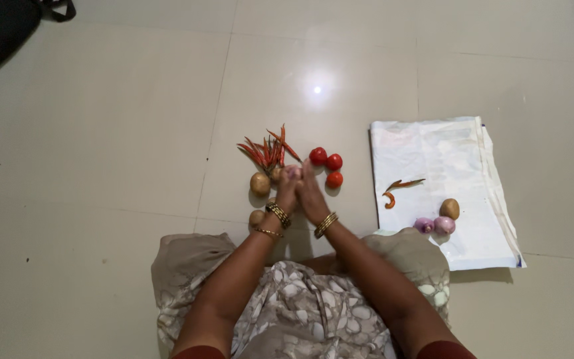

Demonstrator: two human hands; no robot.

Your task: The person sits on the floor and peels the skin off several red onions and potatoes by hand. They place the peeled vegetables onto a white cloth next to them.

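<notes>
A white sheet [446,159] lies at three o'clock on the tiled floor [101,133]. At centre, left hand [287,193] and right hand [310,193] close together around a pink onion [293,172]. Red chillies [267,151] at twelve, tomatoes [327,166] at one.

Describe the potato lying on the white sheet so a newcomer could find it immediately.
Start at the white sheet spread on the tiled floor to the person's right. Near its lower edge lies the potato, just above two purple onions. It is the only tan, oval thing on the sheet; the red chillies lie further left.
</notes>
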